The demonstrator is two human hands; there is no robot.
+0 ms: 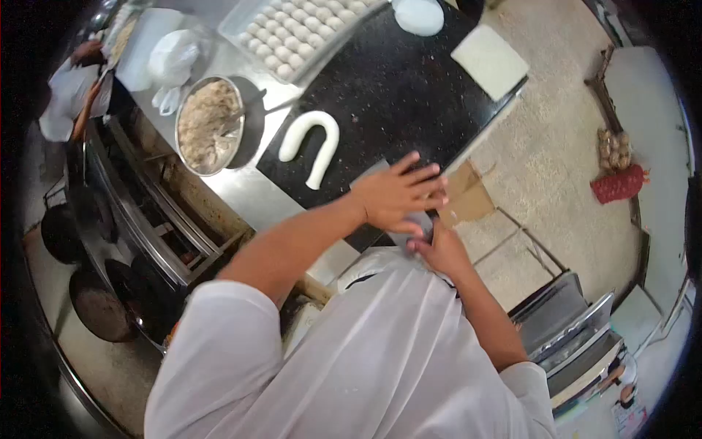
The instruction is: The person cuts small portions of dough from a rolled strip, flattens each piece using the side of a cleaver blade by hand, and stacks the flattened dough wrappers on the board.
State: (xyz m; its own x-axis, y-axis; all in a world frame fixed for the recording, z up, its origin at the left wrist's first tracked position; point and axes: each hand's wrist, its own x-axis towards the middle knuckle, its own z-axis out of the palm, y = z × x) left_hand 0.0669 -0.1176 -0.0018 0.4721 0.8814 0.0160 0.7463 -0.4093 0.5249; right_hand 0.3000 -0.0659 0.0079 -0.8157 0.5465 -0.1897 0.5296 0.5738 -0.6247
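My left hand is spread flat over a flat grey blade-like tool, hiding much of it. Close beside it, my right hand is closed around the tool's near end, by a dark part that looks like a handle. Both hands are at the near edge of the black worktop. A smooth white dough roll, bent like a hook, lies on the worktop beyond my left forearm.
A metal bowl of crumbly filling stands at the left, near a white plastic bag. Behind is a tray of several dough balls. A white square board lies at the worktop's right edge. Another person is at the far left.
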